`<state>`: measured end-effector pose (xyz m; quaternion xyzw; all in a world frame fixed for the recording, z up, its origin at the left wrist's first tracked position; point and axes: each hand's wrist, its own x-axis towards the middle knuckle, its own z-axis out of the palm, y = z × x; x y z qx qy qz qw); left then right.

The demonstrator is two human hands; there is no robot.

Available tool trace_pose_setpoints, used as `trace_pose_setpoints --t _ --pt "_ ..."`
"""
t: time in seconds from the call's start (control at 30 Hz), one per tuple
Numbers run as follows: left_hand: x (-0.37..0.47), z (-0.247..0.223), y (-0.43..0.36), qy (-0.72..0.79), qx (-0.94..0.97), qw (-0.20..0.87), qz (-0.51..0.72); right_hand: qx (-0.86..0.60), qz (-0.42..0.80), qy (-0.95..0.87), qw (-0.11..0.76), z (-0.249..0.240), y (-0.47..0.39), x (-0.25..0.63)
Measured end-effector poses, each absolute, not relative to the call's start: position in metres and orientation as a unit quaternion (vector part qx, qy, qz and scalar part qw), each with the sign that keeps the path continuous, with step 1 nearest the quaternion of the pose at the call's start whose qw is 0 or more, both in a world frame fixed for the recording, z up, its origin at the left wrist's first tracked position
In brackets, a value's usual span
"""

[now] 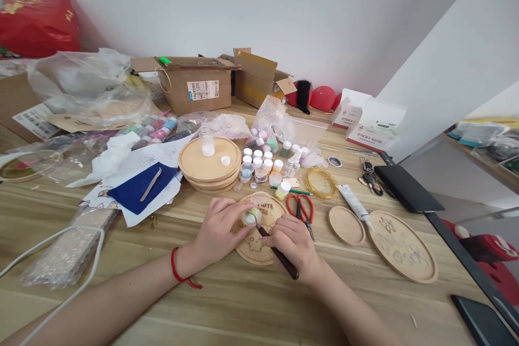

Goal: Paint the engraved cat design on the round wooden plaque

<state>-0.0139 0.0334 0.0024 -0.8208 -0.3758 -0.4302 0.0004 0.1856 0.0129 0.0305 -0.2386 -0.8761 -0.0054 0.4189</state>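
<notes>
Between the fingers and thumb of my left hand [221,227] is a small clear cup [250,217] with pale green stuff in it. My right hand [294,243] grips a dark wooden-handled spatula [279,257], its thin metal end reaching into the cup. Both hands are closed, above a round wooden plate [253,251] that bears drawn outlines and dark lettering. The hands and cup hide part of that plate. Just beyond it stands a white-capped jar [283,190] of yellow-green material. Red-handled scissors [300,208] lie right of the plate.
Several white-capped jars [257,162] crowd the middle, beside stacked wooden plates [208,159]. Blue cloth [140,186] with tweezers [151,184] lies left. To the right are golden wire [321,183], a white tube [354,205], a small plate [346,225] and a drawn-on plate [403,246]. Cardboard boxes [198,84] stand behind.
</notes>
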Motion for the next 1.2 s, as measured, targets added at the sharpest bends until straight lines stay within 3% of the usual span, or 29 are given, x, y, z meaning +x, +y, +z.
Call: trace_pose_setpoints --t 0.5,0.83,1.1,1.2 --pt "-0.01 0.005 0.033 -0.352 -0.833 -0.004 -0.427 -0.244 -0.056 -0.879 0.405 0.041 0.01 0.185" --pt "-0.011 0.002 0.031 -0.354 -0.834 -0.02 -0.424 -0.295 0.155 -0.83 0.448 0.047 0.013 0.189" --pt "-0.005 0.007 0.024 -0.34 -0.829 -0.011 -0.444 -0.275 0.011 -0.874 0.401 0.059 0.006 0.187" --pt "-0.005 0.01 0.024 -0.335 -0.829 -0.026 -0.447 -0.242 -0.007 -0.872 0.425 0.055 0.007 0.187"
